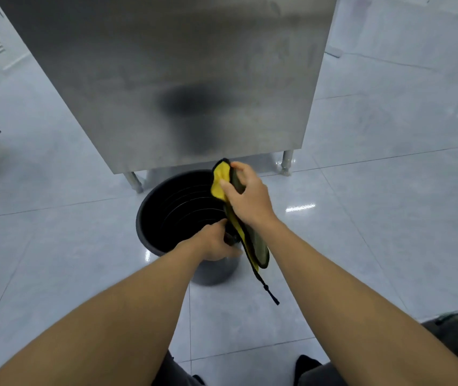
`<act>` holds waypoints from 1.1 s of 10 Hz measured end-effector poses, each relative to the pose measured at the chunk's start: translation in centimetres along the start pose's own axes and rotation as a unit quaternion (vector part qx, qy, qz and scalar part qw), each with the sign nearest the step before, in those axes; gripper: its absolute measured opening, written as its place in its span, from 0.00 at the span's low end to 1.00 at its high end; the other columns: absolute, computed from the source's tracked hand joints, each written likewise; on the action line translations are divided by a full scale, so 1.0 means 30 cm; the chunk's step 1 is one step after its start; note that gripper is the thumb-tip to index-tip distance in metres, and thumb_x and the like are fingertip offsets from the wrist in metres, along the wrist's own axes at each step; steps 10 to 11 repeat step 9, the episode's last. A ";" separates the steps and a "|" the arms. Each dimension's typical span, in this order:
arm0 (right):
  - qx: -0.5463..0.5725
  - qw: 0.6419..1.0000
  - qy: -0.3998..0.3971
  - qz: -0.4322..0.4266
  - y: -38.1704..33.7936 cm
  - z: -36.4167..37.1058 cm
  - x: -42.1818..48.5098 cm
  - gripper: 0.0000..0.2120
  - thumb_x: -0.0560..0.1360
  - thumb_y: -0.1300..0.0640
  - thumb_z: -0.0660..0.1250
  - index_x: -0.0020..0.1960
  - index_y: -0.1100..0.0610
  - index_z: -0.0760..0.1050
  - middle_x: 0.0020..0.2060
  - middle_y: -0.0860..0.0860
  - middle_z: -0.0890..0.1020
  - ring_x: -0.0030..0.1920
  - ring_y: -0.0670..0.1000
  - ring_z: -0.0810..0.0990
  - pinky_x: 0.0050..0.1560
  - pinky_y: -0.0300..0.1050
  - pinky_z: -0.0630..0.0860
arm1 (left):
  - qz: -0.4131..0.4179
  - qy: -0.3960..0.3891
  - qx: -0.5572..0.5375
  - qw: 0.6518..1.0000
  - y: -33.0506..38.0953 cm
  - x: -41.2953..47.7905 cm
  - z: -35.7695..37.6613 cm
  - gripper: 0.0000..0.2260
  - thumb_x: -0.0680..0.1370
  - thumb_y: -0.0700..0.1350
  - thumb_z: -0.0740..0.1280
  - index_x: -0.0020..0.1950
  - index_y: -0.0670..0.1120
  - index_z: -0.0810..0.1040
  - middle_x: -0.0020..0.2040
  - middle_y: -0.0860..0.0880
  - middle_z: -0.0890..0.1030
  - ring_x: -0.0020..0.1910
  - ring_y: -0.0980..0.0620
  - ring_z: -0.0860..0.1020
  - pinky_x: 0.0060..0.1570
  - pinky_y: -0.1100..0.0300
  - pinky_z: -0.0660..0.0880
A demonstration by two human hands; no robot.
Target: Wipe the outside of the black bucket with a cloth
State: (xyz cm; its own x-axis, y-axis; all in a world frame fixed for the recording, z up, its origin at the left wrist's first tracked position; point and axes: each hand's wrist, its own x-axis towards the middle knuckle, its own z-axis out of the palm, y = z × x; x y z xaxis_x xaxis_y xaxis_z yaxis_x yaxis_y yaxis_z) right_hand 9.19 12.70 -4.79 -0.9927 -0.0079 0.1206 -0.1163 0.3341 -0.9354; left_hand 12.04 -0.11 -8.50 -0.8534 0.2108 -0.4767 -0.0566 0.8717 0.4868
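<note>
Two hands work at a black bucket (pixel 149 218) standing upright, mouth up, on the pale tiled floor (pixel 361 232). The left hand (pixel 213 243) is closed over its near rim. Just right, the right hand (pixel 247 196) pinches a yellow-and-olive cloth (pixel 255 246) hanging lengthwise, cord lowest. Beyond the hands stands a steel cabinet (pixel 180 79).
</note>
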 end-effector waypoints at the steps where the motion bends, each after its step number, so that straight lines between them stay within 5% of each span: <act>1: -0.084 0.991 -0.091 0.056 0.048 0.003 -0.001 0.26 0.78 0.52 0.64 0.76 0.47 0.67 0.71 0.54 0.73 0.71 0.55 0.71 0.70 0.52 0.70 | -0.035 -0.045 0.006 0.998 -0.008 0.010 0.010 0.34 0.61 0.65 0.75 0.63 0.54 0.75 0.58 0.54 0.79 0.58 0.50 0.77 0.61 0.51 0.75; 3: -0.313 0.936 -0.141 0.081 0.144 -0.001 -0.053 0.15 0.72 0.54 0.69 0.58 0.51 0.83 0.62 0.50 0.80 0.68 0.54 0.70 0.67 0.51 0.70 | -0.042 -0.096 0.033 0.994 -0.012 0.017 0.007 0.25 0.66 0.66 0.71 0.58 0.56 0.79 0.54 0.53 0.81 0.53 0.51 0.78 0.59 0.49 0.76; 5: -0.337 0.938 -0.080 0.009 0.133 0.025 -0.058 0.15 0.81 0.58 0.61 0.64 0.55 0.80 0.66 0.52 0.78 0.74 0.56 0.64 0.71 0.51 0.60 | -0.025 -0.100 0.007 0.995 0.014 -0.019 -0.024 0.24 0.71 0.64 0.60 0.59 0.50 0.78 0.56 0.47 0.79 0.53 0.47 0.76 0.55 0.49 0.73; 7: -0.308 0.947 -0.075 0.051 0.098 0.038 -0.046 0.11 0.82 0.58 0.56 0.58 0.59 0.75 0.46 0.50 0.71 0.57 0.58 0.74 0.60 0.54 0.72 | 0.007 0.106 0.171 0.980 0.025 -0.050 -0.080 0.19 0.81 0.51 0.53 0.65 0.44 0.73 0.62 0.43 0.78 0.56 0.41 0.77 0.54 0.47 0.74; 9: -0.293 0.946 -0.094 0.106 -0.007 0.009 0.006 0.18 0.84 0.51 0.52 0.66 0.59 0.71 0.62 0.60 0.76 0.68 0.61 0.70 0.65 0.56 0.69 | 0.010 0.212 0.263 0.941 0.068 -0.055 -0.175 0.25 0.81 0.52 0.52 0.76 0.43 0.63 0.70 0.41 0.74 0.66 0.38 0.73 0.63 0.43 0.68; 11: -0.293 0.946 -0.094 0.106 -0.007 0.009 0.006 0.18 0.84 0.51 0.52 0.66 0.59 0.71 0.62 0.60 0.76 0.68 0.61 0.70 0.65 0.56 0.69 | 0.010 0.212 0.263 0.941 0.068 -0.055 -0.175 0.25 0.81 0.52 0.52 0.76 0.43 0.63 0.70 0.41 0.74 0.66 0.38 0.73 0.63 0.43 0.68</act>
